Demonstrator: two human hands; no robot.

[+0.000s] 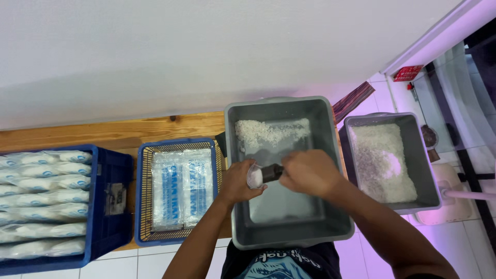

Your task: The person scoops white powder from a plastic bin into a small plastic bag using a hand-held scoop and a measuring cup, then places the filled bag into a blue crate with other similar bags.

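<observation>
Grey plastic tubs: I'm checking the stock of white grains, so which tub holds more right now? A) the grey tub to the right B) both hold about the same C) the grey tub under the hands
A: the grey plastic tub on the right has white grains across most of its floor, while the grey plastic tub under the hands has only a thin patch of white grains at its far end.
</observation>
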